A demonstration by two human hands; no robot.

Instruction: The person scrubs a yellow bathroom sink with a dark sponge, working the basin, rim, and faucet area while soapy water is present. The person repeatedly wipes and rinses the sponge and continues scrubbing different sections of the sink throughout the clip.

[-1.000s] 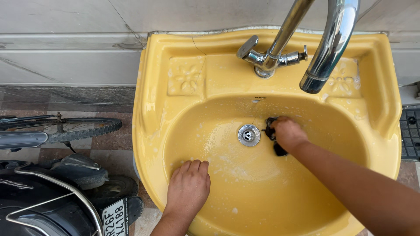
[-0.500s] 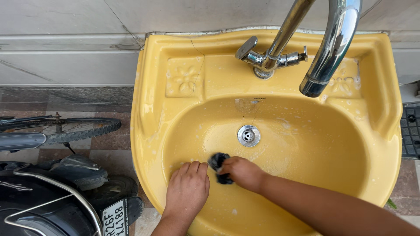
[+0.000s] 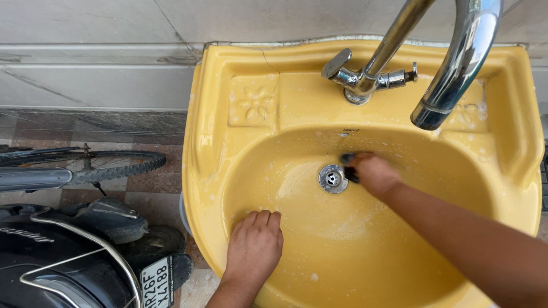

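Yellow wash basin [image 3: 516,137] w/ soapy film and foam flecks in bowl. Right hand [image 3: 374,174] reaches in from 4 o'clock, forearm stretched diagonally across bowl, wrist about straight, knuckles up, fingers curled tight round a dark scrub pad [image 3: 348,165]; pad pressed on basin wall just at 2 o'clock of the metal drain [image 3: 333,178], nearly touching it, motion-blurred. Only pad's dark edge shows past the fingers. Left hand [image 3: 255,245] comes up from 6 o'clock, palm down, fingers together and bent over the front-left inner slope of bowl at 7 o'clock of drain, holding nothing, resting flat on wet surface; well apart from right hand. Chrome tap [image 3: 365,80] sits on back ledge at 12 o'clock, its curved spout [image 3: 456,68] hanging over bowl at 1 o'clock, above right forearm. Beside basin at 9 o'clock: bicycle wheel [image 3: 108,162] and dark scooter [image 3: 63,256] on tiled floor [image 3: 154,194].
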